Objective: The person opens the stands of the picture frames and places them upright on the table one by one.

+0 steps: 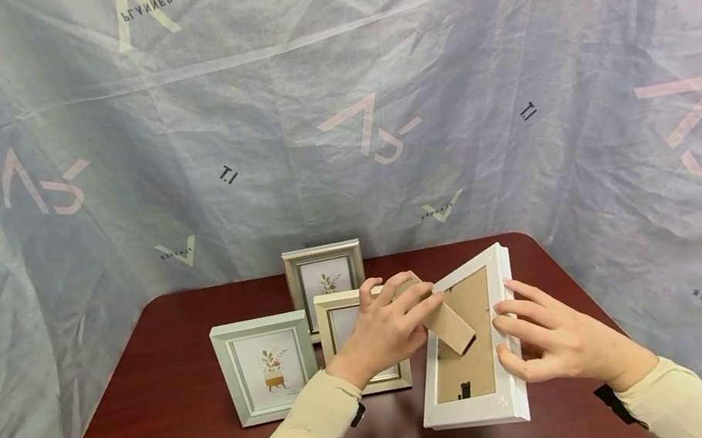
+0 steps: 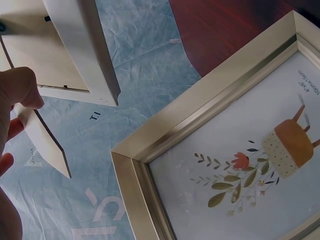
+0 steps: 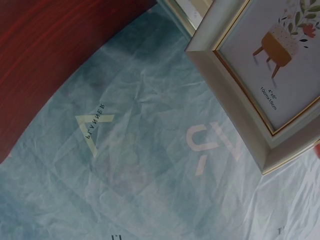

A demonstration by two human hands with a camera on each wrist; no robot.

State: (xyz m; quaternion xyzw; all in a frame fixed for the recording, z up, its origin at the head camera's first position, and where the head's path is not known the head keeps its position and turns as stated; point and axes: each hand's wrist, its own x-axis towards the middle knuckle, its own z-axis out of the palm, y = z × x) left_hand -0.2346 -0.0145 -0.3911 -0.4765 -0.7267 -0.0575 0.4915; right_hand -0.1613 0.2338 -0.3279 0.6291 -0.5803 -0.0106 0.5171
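Observation:
A white photo frame (image 1: 452, 412) is tilted with its brown backing (image 1: 472, 307) toward me. My left hand (image 1: 384, 327) pinches the upper part of its easel stand (image 1: 450, 323), which stands out from the backing; the thumb is on the stand (image 2: 47, 142) in the left wrist view. On the frame's right edge, my right hand (image 1: 559, 339) grips with its fingers spread along the side. The right wrist view shows a pale frame front (image 3: 230, 95) with a gold inner line and a plant picture, with only a sliver of finger at the image edge.
Upright on the dark red table (image 1: 132, 414) stand a pale green frame (image 1: 226, 374), a cream frame (image 1: 337, 298) partly behind my left hand, and a champagne frame (image 1: 296, 291) farther back. A grey printed cloth (image 1: 275, 107) hangs around the table.

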